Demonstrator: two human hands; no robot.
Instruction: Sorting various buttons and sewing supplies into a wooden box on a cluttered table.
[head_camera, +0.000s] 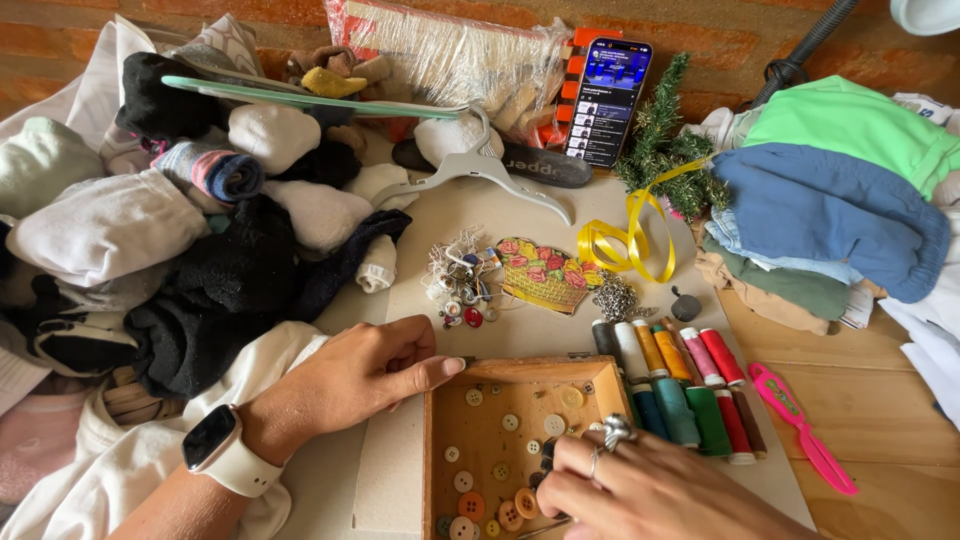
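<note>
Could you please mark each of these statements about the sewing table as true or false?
1. The right hand reaches into the wooden box of buttons. True.
2. The left hand holds a spool of thread. False: it rests empty by the box's rim.
3. The thread spools lie right of the box. True.
4. The phone lies face down. False: it leans upright, screen lit.
5. A yellow ribbon lies beside the small green tree. True.
</note>
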